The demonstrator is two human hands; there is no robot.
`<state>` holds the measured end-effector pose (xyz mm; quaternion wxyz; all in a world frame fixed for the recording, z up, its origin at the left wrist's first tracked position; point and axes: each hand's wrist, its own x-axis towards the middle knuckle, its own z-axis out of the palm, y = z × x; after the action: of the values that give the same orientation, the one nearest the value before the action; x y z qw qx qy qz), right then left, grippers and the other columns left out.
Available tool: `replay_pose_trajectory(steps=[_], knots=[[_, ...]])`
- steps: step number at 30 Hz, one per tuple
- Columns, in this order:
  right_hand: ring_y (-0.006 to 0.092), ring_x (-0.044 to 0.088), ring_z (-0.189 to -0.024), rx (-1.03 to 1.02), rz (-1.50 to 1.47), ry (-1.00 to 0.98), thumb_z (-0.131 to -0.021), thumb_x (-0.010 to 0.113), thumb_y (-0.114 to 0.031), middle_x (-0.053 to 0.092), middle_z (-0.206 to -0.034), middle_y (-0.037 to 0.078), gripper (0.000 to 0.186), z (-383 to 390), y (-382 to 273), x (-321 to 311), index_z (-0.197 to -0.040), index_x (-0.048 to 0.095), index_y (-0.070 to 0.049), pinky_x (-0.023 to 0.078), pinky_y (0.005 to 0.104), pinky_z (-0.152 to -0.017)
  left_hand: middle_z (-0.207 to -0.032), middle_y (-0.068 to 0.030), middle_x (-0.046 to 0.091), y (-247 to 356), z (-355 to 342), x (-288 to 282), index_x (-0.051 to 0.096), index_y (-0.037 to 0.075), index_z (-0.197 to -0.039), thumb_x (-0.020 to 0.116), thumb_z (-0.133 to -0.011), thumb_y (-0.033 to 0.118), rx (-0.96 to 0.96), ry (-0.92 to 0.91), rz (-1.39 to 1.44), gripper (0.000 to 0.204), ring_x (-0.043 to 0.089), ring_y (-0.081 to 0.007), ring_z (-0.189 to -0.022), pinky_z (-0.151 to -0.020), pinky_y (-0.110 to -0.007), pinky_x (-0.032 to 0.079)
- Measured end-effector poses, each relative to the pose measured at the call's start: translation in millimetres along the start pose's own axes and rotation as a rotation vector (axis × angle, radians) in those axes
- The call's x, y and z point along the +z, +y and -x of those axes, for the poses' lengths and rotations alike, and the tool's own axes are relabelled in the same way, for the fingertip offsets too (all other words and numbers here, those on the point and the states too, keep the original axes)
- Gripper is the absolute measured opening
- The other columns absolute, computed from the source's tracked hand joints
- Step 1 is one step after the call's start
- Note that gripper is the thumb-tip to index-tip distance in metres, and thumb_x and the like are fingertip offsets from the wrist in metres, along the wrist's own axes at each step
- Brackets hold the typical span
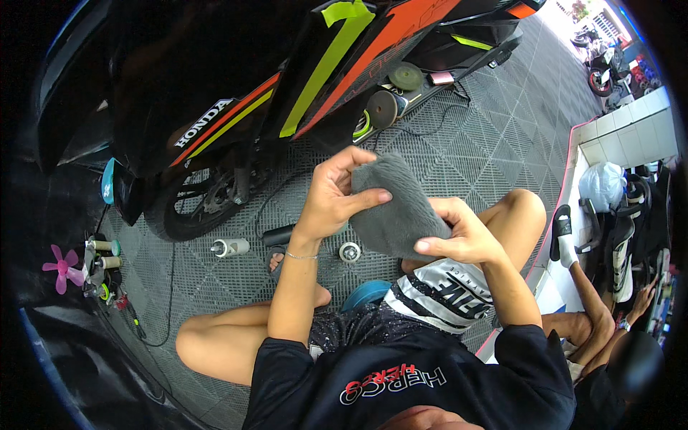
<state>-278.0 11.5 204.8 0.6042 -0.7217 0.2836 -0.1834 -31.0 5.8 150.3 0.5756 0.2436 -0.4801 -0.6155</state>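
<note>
A folded grey plush cloth (398,208) is stretched between my two hands in front of my body. My left hand (335,190) pinches its upper left side, thumb on top and fingers behind. At the lower right edge, my right hand (464,233) grips it the same way. Beyond the cloth stands a black motorcycle (251,79) with orange and yellow-green stripes. Below my hands, on the floor, are a white bottle (231,248) lying on its side, a dark cylinder (278,236) and a round white-topped container (350,252).
Round pads, one brown (382,109) and one green (406,77), rest on a low cart by the motorcycle. A cable (430,131) crosses the grey grid floor. A pink fan (62,269) stands among tools at left. Another person (591,315) sits at the right.
</note>
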Motion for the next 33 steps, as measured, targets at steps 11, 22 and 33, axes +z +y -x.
replay_pose_trajectory(steps=[11, 22, 33], knots=[[0.0284, 0.057, -0.128, -0.267, -0.138, 0.020, -0.082, 0.062, -0.005, 0.056, -0.140, 0.020, 0.070, 13.5, -33.3, 9.2, -0.148, 0.042, 0.004, 0.042, 0.0400, -0.109, -0.076, -0.0037, 0.061, 87.0, 29.4, 77.0, 0.073, 0.008, -0.105, 0.082, -0.074, 0.010, 0.455, -0.121, -1.041, 0.032, 0.062, -0.0227, -0.066, -0.058, -0.034, 0.050], [0.0193, 0.064, -0.081, -0.703, 0.293, 1.037, -0.080, 0.074, 0.004, 0.064, -0.094, 0.011, 0.022, -10.7, -69.9, 9.9, -0.099, 0.065, 0.000, 0.051, 0.0276, -0.068, -0.071, -0.0118, 0.067, 149.0, 7.8, 97.7, 0.062, -0.001, -0.096, 0.065, -0.098, 0.026, -0.181, -0.031, -1.036, 0.027, 0.066, -0.0225, -0.063, -0.058, -0.037, 0.050], [0.0366, 0.069, -0.083, -0.554, 0.656, 0.506, -0.069, 0.081, -0.001, 0.068, -0.095, 0.014, 0.043, -15.2, -51.1, 26.3, -0.109, 0.065, 0.000, 0.056, 0.0389, -0.074, -0.100, -0.0020, 0.063, 100.4, 4.1, 91.2, 0.057, 0.002, -0.117, 0.046, -0.110, 0.031, 0.317, 0.452, -0.341, 0.032, 0.057, -0.0074, -0.091, -0.087, -0.026, 0.049]])
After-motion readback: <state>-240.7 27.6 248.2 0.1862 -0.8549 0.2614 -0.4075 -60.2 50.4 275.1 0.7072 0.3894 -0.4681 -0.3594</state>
